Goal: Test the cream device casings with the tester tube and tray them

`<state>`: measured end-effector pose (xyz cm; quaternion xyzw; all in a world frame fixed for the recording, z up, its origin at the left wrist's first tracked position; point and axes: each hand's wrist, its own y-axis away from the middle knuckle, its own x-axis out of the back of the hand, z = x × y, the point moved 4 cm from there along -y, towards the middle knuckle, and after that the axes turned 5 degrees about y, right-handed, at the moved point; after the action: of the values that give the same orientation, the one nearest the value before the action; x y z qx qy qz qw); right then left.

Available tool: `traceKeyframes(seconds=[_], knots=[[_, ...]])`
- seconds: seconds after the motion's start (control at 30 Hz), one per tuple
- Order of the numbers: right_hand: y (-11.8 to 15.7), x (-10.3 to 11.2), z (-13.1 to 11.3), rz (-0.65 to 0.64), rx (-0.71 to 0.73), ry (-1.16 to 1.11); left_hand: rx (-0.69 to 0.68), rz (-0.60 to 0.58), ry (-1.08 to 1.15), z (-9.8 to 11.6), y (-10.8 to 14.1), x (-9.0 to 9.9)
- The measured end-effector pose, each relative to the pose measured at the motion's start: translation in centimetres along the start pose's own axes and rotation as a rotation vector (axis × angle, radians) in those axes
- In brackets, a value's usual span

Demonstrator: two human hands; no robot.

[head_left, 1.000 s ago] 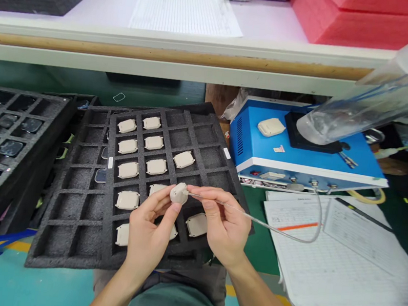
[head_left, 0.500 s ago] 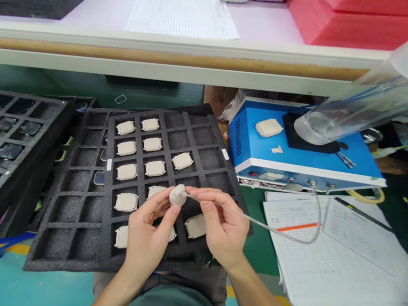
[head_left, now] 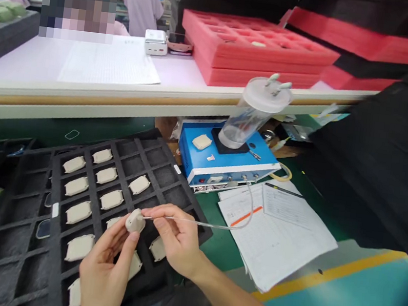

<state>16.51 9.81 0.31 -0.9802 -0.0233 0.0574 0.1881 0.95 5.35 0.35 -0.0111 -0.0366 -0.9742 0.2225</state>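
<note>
A small beige watch-like case (head_left: 135, 221) is pinched between the thumb and fingers of my left hand (head_left: 108, 266), tipped up on its edge. My right hand (head_left: 178, 241) grips the end of a clear thin tube (head_left: 214, 226) and holds its tip against the case; the exact contact point is too small to make out. Below both hands lies a black foam tray (head_left: 55, 236) with beige cases in several pockets, such as one case (head_left: 80, 247) on its left side. The tube curves back to a blue box-shaped machine (head_left: 233, 168).
On the machine stand a clear cylinder (head_left: 242, 120) and another beige case (head_left: 202, 142). Printed sheets (head_left: 282, 240) lie to the right. Above is a white shelf (head_left: 175, 78) with red foam trays (head_left: 231, 72). Black material (head_left: 380, 158) fills the right side. People sit and stand beyond.
My view has swung up and to the right, showing more of the shelf and people. Both hands keep the same hold on case and tube.
</note>
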Motion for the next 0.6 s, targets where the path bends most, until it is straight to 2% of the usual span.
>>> traceKeyframes(seconds=[0.6], knots=[[-0.19, -0.09, -0.06, 0.009, -0.013, -0.005, 0.021, -0.020, -0.048, -0.22, -0.07, 0.24]])
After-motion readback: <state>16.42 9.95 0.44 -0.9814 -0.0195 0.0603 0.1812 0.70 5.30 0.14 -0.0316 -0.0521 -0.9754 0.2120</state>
